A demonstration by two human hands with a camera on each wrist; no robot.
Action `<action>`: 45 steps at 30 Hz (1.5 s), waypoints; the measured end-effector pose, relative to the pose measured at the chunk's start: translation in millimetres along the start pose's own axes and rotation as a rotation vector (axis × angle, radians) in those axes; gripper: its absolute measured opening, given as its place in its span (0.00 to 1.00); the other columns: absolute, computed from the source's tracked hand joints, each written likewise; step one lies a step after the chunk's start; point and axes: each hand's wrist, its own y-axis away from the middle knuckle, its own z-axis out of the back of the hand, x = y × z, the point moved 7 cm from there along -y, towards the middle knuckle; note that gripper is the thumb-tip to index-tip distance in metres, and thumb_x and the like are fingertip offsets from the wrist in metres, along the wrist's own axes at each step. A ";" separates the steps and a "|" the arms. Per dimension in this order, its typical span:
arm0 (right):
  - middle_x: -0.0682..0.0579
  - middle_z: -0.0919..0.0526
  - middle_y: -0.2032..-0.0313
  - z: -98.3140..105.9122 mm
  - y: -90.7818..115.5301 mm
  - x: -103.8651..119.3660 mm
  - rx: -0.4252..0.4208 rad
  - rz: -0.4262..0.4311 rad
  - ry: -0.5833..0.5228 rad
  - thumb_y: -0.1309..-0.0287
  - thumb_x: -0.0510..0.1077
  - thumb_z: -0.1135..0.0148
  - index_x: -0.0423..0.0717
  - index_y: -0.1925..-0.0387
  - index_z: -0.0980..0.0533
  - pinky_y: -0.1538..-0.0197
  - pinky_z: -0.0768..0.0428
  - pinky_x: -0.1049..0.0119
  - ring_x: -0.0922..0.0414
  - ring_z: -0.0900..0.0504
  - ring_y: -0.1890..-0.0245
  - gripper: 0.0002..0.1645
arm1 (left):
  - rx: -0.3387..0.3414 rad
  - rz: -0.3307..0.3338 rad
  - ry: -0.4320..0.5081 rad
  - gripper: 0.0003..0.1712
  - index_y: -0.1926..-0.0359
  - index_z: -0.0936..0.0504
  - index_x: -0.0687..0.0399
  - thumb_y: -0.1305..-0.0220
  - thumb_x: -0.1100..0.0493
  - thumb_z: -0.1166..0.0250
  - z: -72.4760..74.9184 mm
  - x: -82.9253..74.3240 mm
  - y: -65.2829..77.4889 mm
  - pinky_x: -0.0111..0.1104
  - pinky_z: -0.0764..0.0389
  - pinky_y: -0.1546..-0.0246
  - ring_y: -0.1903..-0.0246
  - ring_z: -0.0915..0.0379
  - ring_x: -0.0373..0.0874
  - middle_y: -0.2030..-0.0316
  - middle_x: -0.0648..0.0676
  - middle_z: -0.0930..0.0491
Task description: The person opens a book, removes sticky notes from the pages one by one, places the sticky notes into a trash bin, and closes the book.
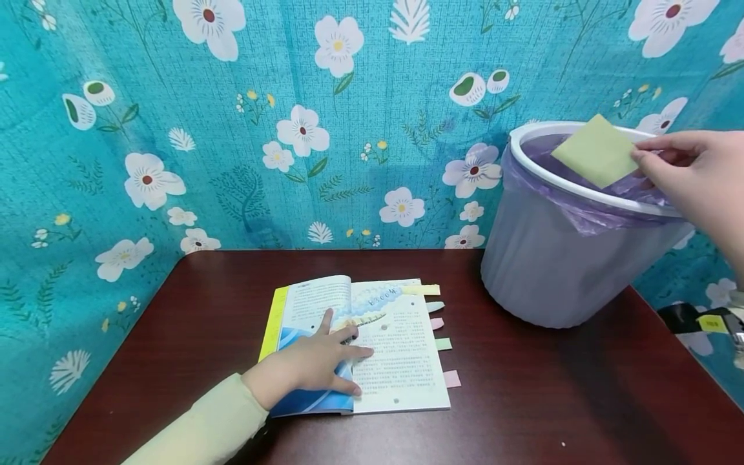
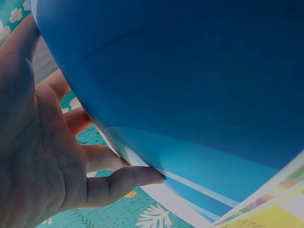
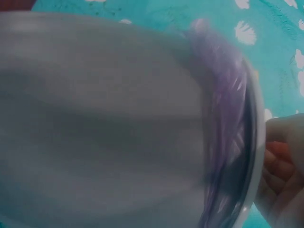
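A square yellow-green sticky note [image 1: 597, 152] is pinched at one corner between the thumb and fingers of my right hand [image 1: 686, 165]. It hangs over the mouth of a grey trash bin [image 1: 540, 252] with a purple liner bag [image 1: 587, 213] folded over its white rim. My left hand [image 1: 316, 355] rests with spread fingers on an open book [image 1: 401, 381], across the fold. The left wrist view shows that hand's palm side along a blue page [image 2: 180, 80]. In the right wrist view the note is hidden and the bin's side fills most of the frame.
Several coloured page tabs [image 1: 444, 344] stick out from the book's right edge, and a yellow strip [image 1: 273, 323] shows along its left. Book and bin stand on a dark red-brown table [image 1: 511, 400]. A teal flowered cloth [image 1: 372, 129] hangs behind. A black strap-like item [image 1: 680, 318] lies at the right edge.
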 end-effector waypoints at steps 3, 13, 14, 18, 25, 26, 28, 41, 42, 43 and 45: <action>0.28 0.22 0.71 -2.7 -4.4 -1.8 0.042 0.004 0.085 0.33 0.42 0.43 0.25 0.50 0.25 0.82 0.38 0.81 0.74 0.40 0.85 0.21 | -0.005 -0.003 0.001 0.39 0.34 0.31 0.27 0.47 0.29 0.35 0.7 -1.8 0.7 0.57 0.22 0.56 0.31 0.70 0.70 0.28 0.53 0.43; 0.33 0.22 0.78 -13.2 -8.4 -6.1 0.148 0.008 0.213 0.35 0.40 0.43 0.25 0.53 0.24 0.81 0.37 0.63 0.44 0.32 0.76 0.19 | -0.005 0.003 0.002 0.39 0.34 0.31 0.27 0.47 0.29 0.35 0.0 -1.6 1.3 0.55 0.21 0.57 0.31 0.69 0.70 0.28 0.53 0.43; 0.33 0.22 0.78 -13.1 -8.0 -6.2 0.147 0.004 0.212 0.35 0.41 0.42 0.25 0.53 0.24 0.81 0.36 0.63 0.44 0.32 0.75 0.19 | -0.008 0.001 0.001 0.39 0.34 0.31 0.27 0.47 0.29 0.35 0.1 -1.5 1.2 0.55 0.21 0.57 0.31 0.69 0.70 0.28 0.53 0.43; 0.36 0.23 0.81 -12.2 -6.1 -4.0 0.132 0.014 0.215 0.35 0.41 0.42 0.25 0.54 0.24 0.77 0.37 0.60 0.44 0.33 0.76 0.19 | -0.015 -0.002 -0.005 0.40 0.34 0.31 0.27 0.48 0.29 0.35 -0.2 -1.0 0.0 0.55 0.21 0.58 0.31 0.69 0.70 0.28 0.53 0.43; 0.38 0.23 0.81 -11.7 -2.8 2.8 0.114 0.042 0.230 0.34 0.44 0.44 0.28 0.54 0.23 0.72 0.42 0.53 0.44 0.33 0.76 0.20 | -0.016 -0.001 -0.012 0.40 0.34 0.31 0.26 0.48 0.29 0.35 -0.5 -1.4 -1.5 0.55 0.21 0.58 0.31 0.70 0.71 0.28 0.53 0.43; 0.38 0.23 0.80 -11.3 -2.2 4.0 0.109 0.045 0.230 0.34 0.45 0.44 0.29 0.54 0.23 0.73 0.41 0.53 0.44 0.33 0.76 0.20 | -0.016 -0.002 -0.012 0.40 0.34 0.31 0.26 0.48 0.29 0.35 -0.4 -1.5 -1.5 0.55 0.21 0.58 0.31 0.70 0.71 0.29 0.53 0.43; 0.36 0.23 0.78 -10.1 -1.1 6.6 0.094 0.053 0.229 0.34 0.45 0.44 0.29 0.54 0.22 0.74 0.40 0.54 0.44 0.33 0.76 0.20 | -0.015 -0.003 -0.013 0.39 0.34 0.31 0.26 0.48 0.29 0.35 -0.6 -1.7 -1.7 0.55 0.21 0.58 0.31 0.69 0.71 0.29 0.53 0.43; 0.84 0.33 0.75 -0.7 11.1 18.2 -0.092 0.068 -0.083 0.35 0.48 0.45 0.43 0.46 0.21 0.68 0.37 0.85 0.79 0.34 0.74 0.21 | -0.015 -0.007 -0.005 0.39 0.34 0.31 0.27 0.47 0.29 0.35 -0.4 -2.1 -1.1 0.56 0.22 0.57 0.31 0.70 0.71 0.28 0.54 0.43; 0.84 0.32 0.75 -0.8 12.5 18.6 -0.101 0.063 -0.117 0.35 0.47 0.45 0.43 0.46 0.21 0.67 0.37 0.85 0.78 0.33 0.74 0.20 | -0.015 -0.006 -0.003 0.39 0.34 0.31 0.27 0.47 0.30 0.35 -0.7 -1.6 -1.3 0.56 0.22 0.57 0.31 0.70 0.71 0.28 0.54 0.43; 0.84 0.31 0.74 -0.8 13.7 19.2 -0.109 0.059 -0.145 0.35 0.47 0.45 0.44 0.46 0.21 0.66 0.36 0.84 0.78 0.32 0.73 0.20 | -0.014 -0.006 -0.005 0.39 0.34 0.31 0.27 0.47 0.30 0.35 -1.1 -1.5 -1.5 0.56 0.22 0.57 0.31 0.70 0.71 0.28 0.54 0.44; 0.82 0.28 0.73 -0.3 15.9 21.1 -0.127 0.058 -0.202 0.34 0.47 0.44 0.46 0.47 0.20 0.66 0.35 0.83 0.77 0.30 0.73 0.18 | -0.010 -0.004 -0.007 0.39 0.34 0.32 0.26 0.46 0.30 0.35 -1.7 -1.3 -1.8 0.56 0.22 0.56 0.31 0.70 0.71 0.28 0.53 0.44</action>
